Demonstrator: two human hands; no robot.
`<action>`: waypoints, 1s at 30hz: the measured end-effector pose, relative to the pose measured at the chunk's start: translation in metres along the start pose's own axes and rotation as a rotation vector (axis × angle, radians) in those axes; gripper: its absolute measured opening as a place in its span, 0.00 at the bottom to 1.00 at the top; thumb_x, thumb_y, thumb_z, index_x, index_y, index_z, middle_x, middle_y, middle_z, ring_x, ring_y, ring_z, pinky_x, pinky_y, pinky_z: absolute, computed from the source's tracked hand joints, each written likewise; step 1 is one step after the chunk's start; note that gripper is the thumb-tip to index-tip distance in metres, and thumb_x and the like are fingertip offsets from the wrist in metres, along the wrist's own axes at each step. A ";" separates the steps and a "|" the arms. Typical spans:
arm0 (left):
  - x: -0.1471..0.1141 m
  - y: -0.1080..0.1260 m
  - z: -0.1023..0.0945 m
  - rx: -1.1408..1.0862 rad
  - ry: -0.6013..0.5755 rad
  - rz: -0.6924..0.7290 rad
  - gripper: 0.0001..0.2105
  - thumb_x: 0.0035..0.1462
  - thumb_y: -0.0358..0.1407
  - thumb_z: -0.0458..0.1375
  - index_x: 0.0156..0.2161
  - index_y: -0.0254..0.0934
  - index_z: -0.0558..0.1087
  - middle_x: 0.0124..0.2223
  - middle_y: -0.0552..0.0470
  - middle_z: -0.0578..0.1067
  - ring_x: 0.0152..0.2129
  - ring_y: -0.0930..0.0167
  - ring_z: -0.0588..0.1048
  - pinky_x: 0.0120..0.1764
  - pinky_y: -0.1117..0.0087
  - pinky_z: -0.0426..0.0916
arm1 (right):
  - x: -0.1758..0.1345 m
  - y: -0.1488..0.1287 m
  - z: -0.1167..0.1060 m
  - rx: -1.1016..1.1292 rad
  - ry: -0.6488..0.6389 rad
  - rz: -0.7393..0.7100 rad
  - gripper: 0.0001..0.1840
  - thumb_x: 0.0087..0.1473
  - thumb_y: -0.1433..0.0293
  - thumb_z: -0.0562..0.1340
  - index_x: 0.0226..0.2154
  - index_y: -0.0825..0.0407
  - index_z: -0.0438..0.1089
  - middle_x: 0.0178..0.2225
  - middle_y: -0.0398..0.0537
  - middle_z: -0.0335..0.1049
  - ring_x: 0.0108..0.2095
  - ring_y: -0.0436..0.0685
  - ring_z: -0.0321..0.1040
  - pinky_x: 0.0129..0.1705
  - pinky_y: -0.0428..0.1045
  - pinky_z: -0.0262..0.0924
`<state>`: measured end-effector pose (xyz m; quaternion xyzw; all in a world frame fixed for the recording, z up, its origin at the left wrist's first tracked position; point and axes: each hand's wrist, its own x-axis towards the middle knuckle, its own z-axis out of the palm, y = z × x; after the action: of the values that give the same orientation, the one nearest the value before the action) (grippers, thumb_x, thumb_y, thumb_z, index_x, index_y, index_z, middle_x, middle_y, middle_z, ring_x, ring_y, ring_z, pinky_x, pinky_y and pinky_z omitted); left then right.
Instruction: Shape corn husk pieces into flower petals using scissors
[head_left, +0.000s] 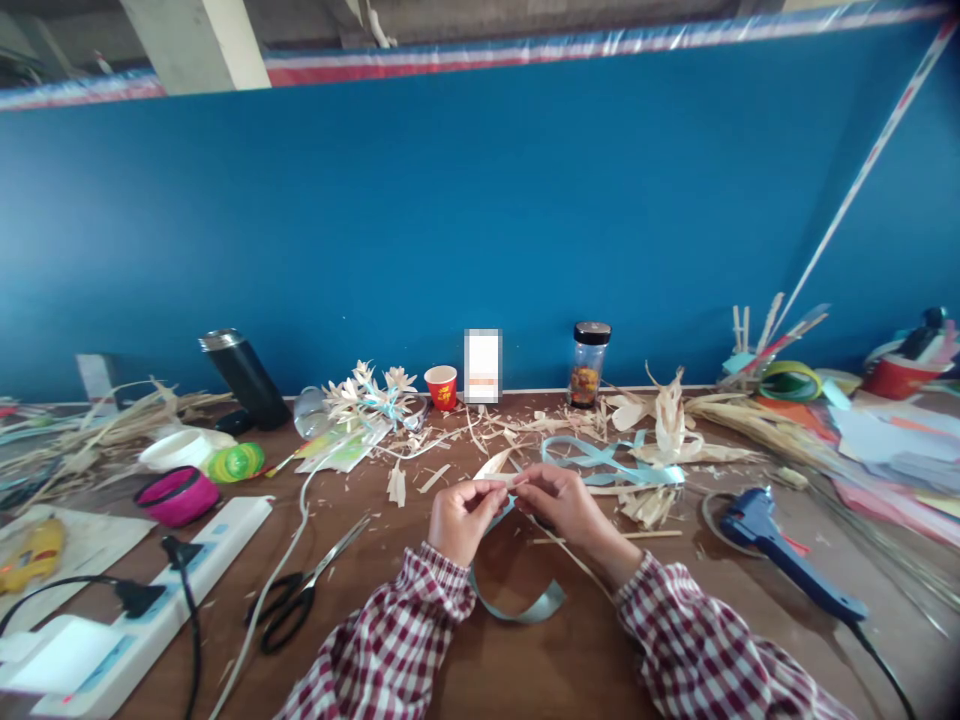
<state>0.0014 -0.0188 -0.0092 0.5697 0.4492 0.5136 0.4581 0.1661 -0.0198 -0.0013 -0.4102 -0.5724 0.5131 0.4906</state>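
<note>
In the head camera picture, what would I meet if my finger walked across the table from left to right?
Yellow tool, pink container, black-handled scissors, left hand, right hand, blue glue gun.

We are wearing a long burgundy-and-white checked fabric left sleeve [375, 650] and a matching burgundy-and-white checked fabric right sleeve [712, 645]. On both sleeves, we are displaying a gingham pattern of small dark, mid-tone and white squares. The cloth is fitting loosely and is forming soft folds along the forearms. At the left sleeve's end, we are showing a gathered, ruffled fabric cuff [448, 575]; the right sleeve is ending in a matching checked cuff [636, 580], set farther back from the fingers. Beyond the cuffs, we are exposing a bare left hand [459, 515] and a bare right hand [561, 503].
</note>
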 end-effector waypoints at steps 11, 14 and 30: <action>0.001 -0.001 -0.001 0.058 0.052 -0.019 0.09 0.47 0.39 0.63 0.30 0.35 0.78 0.25 0.49 0.79 0.23 0.67 0.78 0.31 0.65 0.75 | 0.002 0.001 0.001 0.105 0.007 0.080 0.17 0.40 0.59 0.69 0.29 0.54 0.70 0.22 0.41 0.71 0.23 0.49 0.67 0.28 0.46 0.62; 0.001 -0.002 0.001 -0.014 0.045 -0.082 0.09 0.46 0.39 0.64 0.31 0.34 0.78 0.25 0.49 0.79 0.24 0.67 0.78 0.32 0.64 0.75 | 0.001 -0.003 0.001 0.065 0.041 0.093 0.17 0.40 0.57 0.68 0.25 0.55 0.70 0.20 0.41 0.70 0.22 0.49 0.66 0.28 0.46 0.62; 0.004 -0.004 -0.001 -0.222 0.026 -0.308 0.13 0.42 0.42 0.67 0.32 0.34 0.78 0.31 0.46 0.80 0.32 0.64 0.78 0.37 0.62 0.75 | 0.003 -0.004 0.002 0.126 0.123 0.157 0.21 0.34 0.55 0.70 0.23 0.54 0.68 0.20 0.41 0.70 0.23 0.49 0.67 0.28 0.46 0.63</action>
<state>0.0007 -0.0146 -0.0120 0.4334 0.4777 0.4910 0.5855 0.1638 -0.0174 0.0036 -0.4530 -0.4740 0.5586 0.5080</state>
